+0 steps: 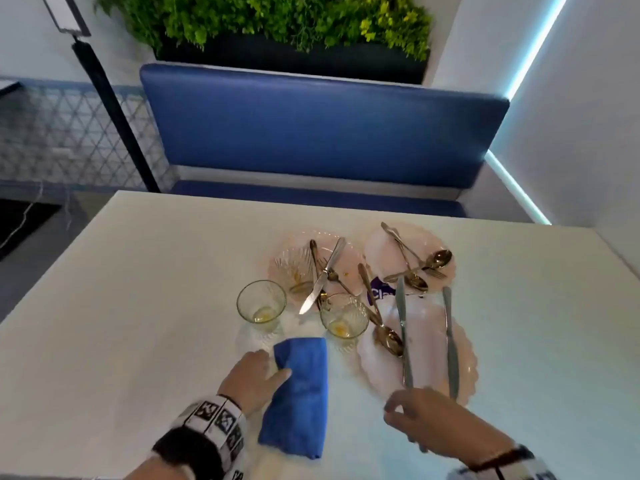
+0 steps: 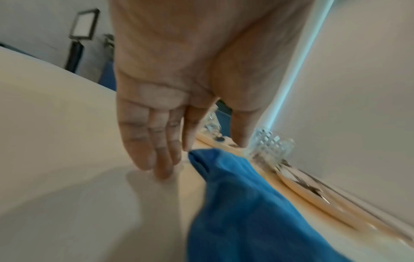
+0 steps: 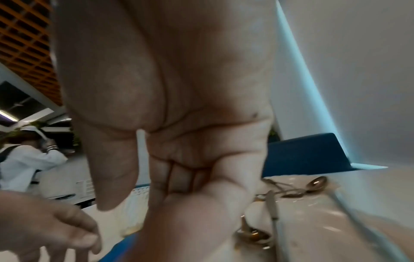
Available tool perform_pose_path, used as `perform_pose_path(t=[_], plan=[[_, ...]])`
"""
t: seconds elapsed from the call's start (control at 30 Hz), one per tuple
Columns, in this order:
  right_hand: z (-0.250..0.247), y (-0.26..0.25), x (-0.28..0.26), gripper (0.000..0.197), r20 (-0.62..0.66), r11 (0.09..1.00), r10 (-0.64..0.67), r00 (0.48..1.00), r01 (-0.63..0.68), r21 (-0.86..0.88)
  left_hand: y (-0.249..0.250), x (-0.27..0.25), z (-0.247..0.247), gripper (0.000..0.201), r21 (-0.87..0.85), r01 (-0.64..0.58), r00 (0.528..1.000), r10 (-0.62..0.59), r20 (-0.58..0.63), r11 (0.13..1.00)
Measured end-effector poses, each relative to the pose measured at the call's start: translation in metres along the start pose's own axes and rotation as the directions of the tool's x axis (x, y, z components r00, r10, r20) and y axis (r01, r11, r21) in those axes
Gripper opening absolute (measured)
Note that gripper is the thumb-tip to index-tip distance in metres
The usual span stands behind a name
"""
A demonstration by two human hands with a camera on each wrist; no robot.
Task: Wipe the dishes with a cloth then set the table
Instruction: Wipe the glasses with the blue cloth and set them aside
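A folded blue cloth [image 1: 298,393] lies on the white table [image 1: 138,289] near the front edge. My left hand [image 1: 258,372] has its fingers straight, fingertips [image 2: 161,170] on the table and thumb on the cloth's [image 2: 246,212] far left corner. My right hand [image 1: 422,419] hovers at the near rim of the front pink plate [image 1: 429,341], fingers curled into the palm [image 3: 179,173], holding nothing I can see. Two knives [image 1: 403,341] [image 1: 450,341] and a spoon [image 1: 388,336] lie on that plate. Two glasses [image 1: 261,303] [image 1: 344,315] hold yellow residue.
Two more pink plates sit behind: the left one [image 1: 349,282] carries a glass bowl [image 1: 294,268], knife and fork, the right one [image 1: 381,244] spoons and a fork. A blue bench [image 1: 311,133] runs behind the table, a black stand [image 1: 114,116] at left. A person in white [image 3: 24,159] stands far off.
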State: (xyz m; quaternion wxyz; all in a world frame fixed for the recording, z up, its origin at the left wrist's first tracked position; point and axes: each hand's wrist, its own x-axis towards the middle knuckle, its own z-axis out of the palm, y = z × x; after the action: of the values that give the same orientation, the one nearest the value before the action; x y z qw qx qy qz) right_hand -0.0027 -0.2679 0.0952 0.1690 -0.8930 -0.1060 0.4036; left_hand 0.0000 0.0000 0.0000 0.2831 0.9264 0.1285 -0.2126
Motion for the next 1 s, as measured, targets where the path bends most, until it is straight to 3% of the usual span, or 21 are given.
perform_pose_path(t=[0.1,0.17,0.3,0.4,0.5,0.57,0.7,0.77,0.8,0.87,0.93,1.0], plan=[[0.012,-0.025,0.032,0.034,-0.068,0.995,-0.094,0.993,0.092,-0.04,0.012,0.003,0.017,0.065,-0.045,0.017,1.0,-0.017,-0.004,0.999],[0.025,-0.037,0.05,0.036,-0.066,0.992,-0.122,0.99,0.119,-0.048,0.021,0.002,0.023,0.066,-0.139,0.054,0.998,-0.056,-0.01,0.989],[0.046,-0.045,0.07,0.045,-0.12,0.987,-0.158,0.98,0.16,0.013,0.024,0.001,0.021,0.017,-0.219,0.082,0.997,-0.081,0.013,0.972],[0.053,-0.047,0.079,0.054,-0.14,0.986,-0.165,0.976,0.167,0.002,0.022,-0.003,0.017,0.006,-0.322,0.03,1.0,-0.028,0.01,0.946],[0.052,-0.055,0.077,0.069,-0.194,0.964,-0.241,0.951,0.258,0.07,0.031,-0.017,0.001,0.019,-0.526,-0.054,0.999,0.046,-0.028,0.849],[0.044,-0.063,0.073,0.075,-0.292,0.917,-0.302,0.908,0.36,0.172,0.043,-0.027,-0.017,0.012,-0.639,-0.123,0.992,0.104,-0.067,0.759],[0.016,-0.082,0.066,0.045,-0.525,0.797,-0.304,0.795,0.514,0.318,0.065,-0.039,-0.054,0.029,-0.776,-0.234,0.962,0.254,-0.098,0.586],[0.0,-0.086,0.065,0.033,-0.589,0.719,-0.219,0.778,0.537,0.441,0.067,-0.033,-0.063,0.038,-0.722,-0.326,0.933,0.329,-0.144,0.61],[-0.007,-0.085,0.066,0.037,-0.602,0.668,-0.175,0.779,0.543,0.508,0.065,-0.027,-0.064,0.036,-0.665,-0.391,0.917,0.327,-0.226,0.636],[-0.017,-0.079,0.068,0.048,-0.602,0.531,-0.087,0.794,0.548,0.646,0.051,-0.011,-0.061,0.038,-0.42,-0.451,0.85,0.236,-0.471,0.788],[-0.025,-0.07,0.069,0.047,-0.559,0.355,0.01,0.829,0.519,0.777,0.033,0.005,-0.057,0.064,-0.124,-0.289,0.819,0.178,-0.545,0.949],[-0.036,-0.062,0.067,0.036,-0.439,0.164,0.037,0.898,0.428,0.889,0.02,0.021,-0.051,0.097,-0.015,-0.147,0.868,0.122,-0.482,0.989]])
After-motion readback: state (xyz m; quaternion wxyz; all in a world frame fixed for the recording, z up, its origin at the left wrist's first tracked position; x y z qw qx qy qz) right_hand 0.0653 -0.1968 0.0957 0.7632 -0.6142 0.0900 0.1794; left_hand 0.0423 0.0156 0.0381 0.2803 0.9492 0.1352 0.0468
